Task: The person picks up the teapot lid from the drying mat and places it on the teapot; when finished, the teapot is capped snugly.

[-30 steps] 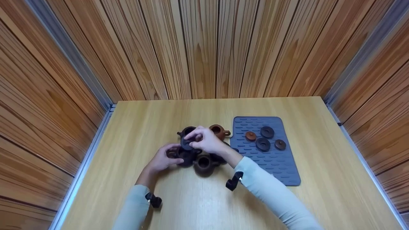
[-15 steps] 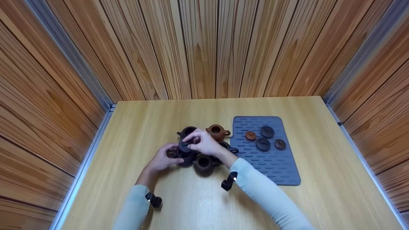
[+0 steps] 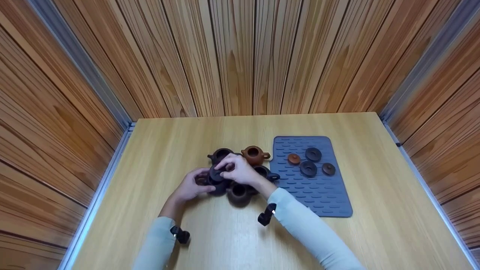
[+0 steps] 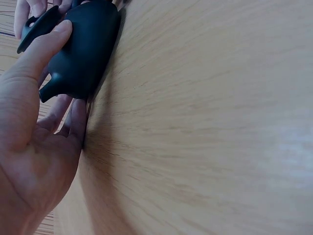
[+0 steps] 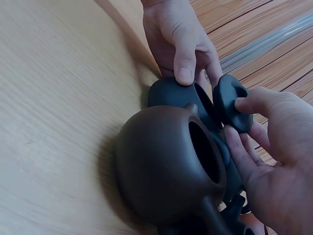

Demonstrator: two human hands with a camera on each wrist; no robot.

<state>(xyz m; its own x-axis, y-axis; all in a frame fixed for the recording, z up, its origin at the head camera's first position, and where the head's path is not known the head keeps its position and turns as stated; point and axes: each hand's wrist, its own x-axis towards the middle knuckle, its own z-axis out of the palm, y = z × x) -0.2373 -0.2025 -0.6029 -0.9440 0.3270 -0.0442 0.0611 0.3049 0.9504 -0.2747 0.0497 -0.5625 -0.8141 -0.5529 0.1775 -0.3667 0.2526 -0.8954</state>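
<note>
My left hand (image 3: 190,186) grips a small black teapot (image 4: 87,49), its thumb against the body and its fingers round the spout side. Between thumb and fingers of my right hand (image 3: 242,170) a round black lid (image 5: 226,103) is pinched by its knob. In the right wrist view the lid hovers tilted just over that teapot's opening, with a gap between them. Close beside my right hand sits a brown lidless teapot (image 5: 161,166). Part of the held teapot is hidden by the hands and lid in the head view.
More lidless teapots crowd round the hands: a reddish-brown one (image 3: 253,155), a dark one (image 3: 220,154) behind, and one (image 3: 262,171) partly under the right wrist. A grey mat (image 3: 315,198) at right bears several lids, including an orange-brown lid (image 3: 294,159).
My right hand has moved slightly left and toward me, bringing the lid from the rear edge to above the held teapot's opening. The left hand has kept its place.
</note>
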